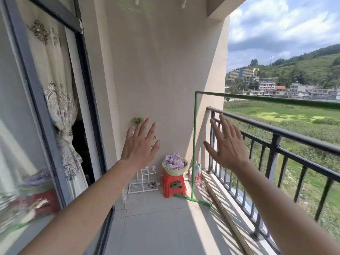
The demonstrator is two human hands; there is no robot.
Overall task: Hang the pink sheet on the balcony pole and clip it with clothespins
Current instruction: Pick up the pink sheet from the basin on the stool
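Note:
The pink sheet (174, 161) lies crumpled in a green basin (174, 171) on a red stool (173, 184) at the far end of the balcony. A green pole (266, 98) runs along the right side on a green upright stand (193, 144), above the railing. My left hand (140, 144) and my right hand (226, 144) are both raised in front of me with fingers spread, holding nothing. No clothespins can be made out.
A dark metal railing (287, 134) bounds the right side. A white wire rack (144, 182) sits left of the stool. A sliding glass door (46, 126) with a tied curtain is on the left. A wooden strip (226, 216) lies along the railing base.

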